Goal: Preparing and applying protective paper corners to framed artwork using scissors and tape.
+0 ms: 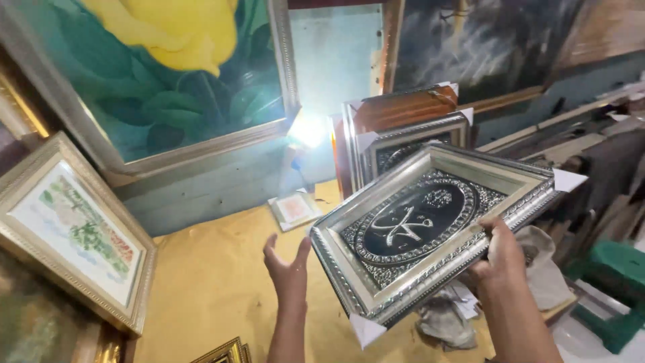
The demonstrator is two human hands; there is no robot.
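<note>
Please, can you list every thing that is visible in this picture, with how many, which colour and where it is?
Silver frame with black oval panel: one, silver and black, tilted, held at centre right.
Stacked frames: several, silver and brown, standing behind the held one.
Large painting: one, green and yellow, leaning at upper left.
Dark painting: one, grey-black, upper right.
Gold-framed picture: one, pale with green, leaning at left.
Small gold frame: one, only a corner shows, bottom edge.
Table cover: one, yellow, below the hands.
Small flat square item: one, whitish, on the cover.
Crumpled wrapping: a heap, grey-white, lower right.
Green stool: one, far right.
Left hand: open, beside the frame, not touching.
Right hand: grips the frame's right edge.
</note>
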